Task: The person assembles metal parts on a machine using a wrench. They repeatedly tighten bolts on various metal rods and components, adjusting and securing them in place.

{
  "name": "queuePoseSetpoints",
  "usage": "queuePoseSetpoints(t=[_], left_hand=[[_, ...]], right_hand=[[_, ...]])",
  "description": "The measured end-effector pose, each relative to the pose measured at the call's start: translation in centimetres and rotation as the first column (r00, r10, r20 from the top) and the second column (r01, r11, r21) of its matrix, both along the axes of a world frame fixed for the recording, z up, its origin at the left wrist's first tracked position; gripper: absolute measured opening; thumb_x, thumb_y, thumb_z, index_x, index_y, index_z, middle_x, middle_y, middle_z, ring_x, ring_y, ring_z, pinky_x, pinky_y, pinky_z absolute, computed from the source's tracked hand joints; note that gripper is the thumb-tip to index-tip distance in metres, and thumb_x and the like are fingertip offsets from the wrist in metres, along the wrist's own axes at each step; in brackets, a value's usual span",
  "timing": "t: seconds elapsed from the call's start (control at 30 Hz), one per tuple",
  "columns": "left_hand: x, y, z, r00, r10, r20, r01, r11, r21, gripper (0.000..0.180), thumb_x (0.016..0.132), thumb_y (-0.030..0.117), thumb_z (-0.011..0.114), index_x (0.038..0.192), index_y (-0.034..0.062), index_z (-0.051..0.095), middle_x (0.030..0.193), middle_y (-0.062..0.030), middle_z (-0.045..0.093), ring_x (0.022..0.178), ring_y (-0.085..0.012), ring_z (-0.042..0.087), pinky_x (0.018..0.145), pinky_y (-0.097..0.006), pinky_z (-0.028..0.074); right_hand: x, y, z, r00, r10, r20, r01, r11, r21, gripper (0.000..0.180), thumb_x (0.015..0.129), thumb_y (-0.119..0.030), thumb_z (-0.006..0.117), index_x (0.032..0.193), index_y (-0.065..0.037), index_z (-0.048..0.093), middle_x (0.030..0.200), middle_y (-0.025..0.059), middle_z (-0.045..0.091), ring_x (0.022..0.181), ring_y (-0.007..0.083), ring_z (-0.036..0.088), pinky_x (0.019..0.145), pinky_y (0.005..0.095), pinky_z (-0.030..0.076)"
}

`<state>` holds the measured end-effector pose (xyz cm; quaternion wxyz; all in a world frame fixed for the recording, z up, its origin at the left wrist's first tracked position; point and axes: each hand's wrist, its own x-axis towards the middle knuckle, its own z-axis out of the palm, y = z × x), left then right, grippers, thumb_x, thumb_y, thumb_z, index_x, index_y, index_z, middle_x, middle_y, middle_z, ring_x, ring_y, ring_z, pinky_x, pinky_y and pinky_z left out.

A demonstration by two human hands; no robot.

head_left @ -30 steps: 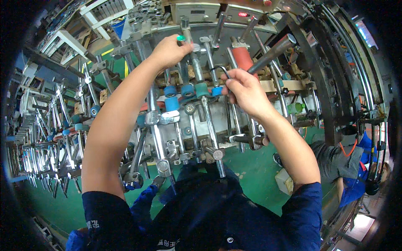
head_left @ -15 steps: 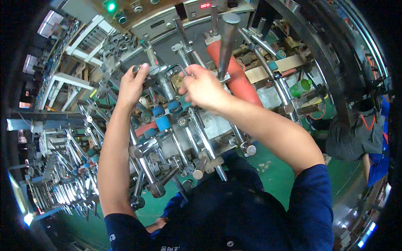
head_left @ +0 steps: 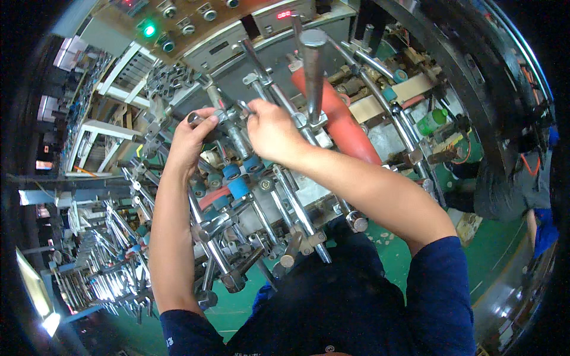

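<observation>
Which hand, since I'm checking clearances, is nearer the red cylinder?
Right. The right hand is to the left of the red cylinder, not touching it; the left hand is farther left.

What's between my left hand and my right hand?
In the head view, a grey metal rod runs between your left hand and your right hand.

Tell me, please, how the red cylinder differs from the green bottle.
The red cylinder is longer and thicker than the green bottle. In the picture, the cylinder slopes down to the right, while the bottle slopes up to the right. Both are rounded and elongated, and neither is held.
</observation>
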<state>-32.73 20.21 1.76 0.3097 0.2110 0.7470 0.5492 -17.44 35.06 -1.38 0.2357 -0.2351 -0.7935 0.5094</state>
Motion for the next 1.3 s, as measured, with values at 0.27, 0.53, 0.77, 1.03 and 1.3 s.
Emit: queuePoseSetpoints(t=[0.27,0.53,0.77,1.03,1.3], left_hand=[[0.1,0.0,0.5,0.998,-0.052,0.044,0.049,0.997,0.059,0.028,0.089,0.019,0.077,0.114,0.0077,0.071,0.098,0.0002,0.069,0.091,-0.0093,0.060,0.085,-0.027,0.046],[0.2,0.5,-0.4,0.999,-0.042,-0.034,0.044,0.996,0.084,0.028,0.092,0.024,0.076,0.114,0.0076,0.070,0.098,0.0008,0.069,0.091,-0.0107,0.061,0.086,-0.029,0.047],[0.0,0.0,-0.2,0.997,-0.070,-0.042,0.071,0.997,0.025,0.029,0.093,0.025,0.074,0.117,0.0087,0.069,0.101,0.0010,0.067,0.094,-0.0103,0.059,0.087,-0.028,0.045],[-0.2,0.6,-0.2,1.000,0.000,0.018,0.000,1.000,0.023,0.033,0.090,0.021,0.078,0.117,0.0058,0.070,0.101,0.0020,0.068,0.093,-0.0104,0.059,0.088,-0.027,0.044],[0.1,0.6,0.3,1.000,-0.004,-0.023,0.005,0.999,0.046,0.030,0.090,0.018,0.076,0.117,0.0044,0.069,0.100,0.0005,0.068,0.090,-0.0094,0.059,0.084,-0.027,0.046]], right_hand=[[-1.5,2.1,5.7,0.978,0.156,0.140,-0.197,0.908,0.370,0.033,0.089,-0.010,0.051,0.115,0.000,0.069,0.103,0.0295,0.069,0.100,0.0454,0.067,0.091,0.0509,0.053],[0.3,2.1,1.0,0.929,0.064,0.365,-0.094,0.994,0.064,0.030,0.090,-0.013,0.057,0.115,0.003,0.063,0.101,0.0270,0.069,0.095,0.0406,0.067,0.085,0.0474,0.053],[0.4,-0.2,-1.6,0.842,0.138,0.522,-0.150,0.988,-0.020,0.025,0.088,-0.003,0.056,0.111,0.006,0.057,0.079,0.0207,0.069,0.061,0.0291,0.071,0.056,0.0415,0.057],[-0.4,-0.5,-2.4,0.916,0.086,0.392,-0.024,0.987,-0.161,0.036,0.085,-0.008,0.064,0.118,0.005,0.055,0.109,0.0297,0.068,0.105,0.0406,0.068,0.092,0.0444,0.055],[0.1,-0.2,-0.9,0.963,0.015,0.270,0.012,0.995,-0.098,0.035,0.093,-0.012,0.056,0.124,0.003,0.057,0.107,0.0305,0.068,0.107,0.0455,0.066,0.096,0.0489,0.052]])
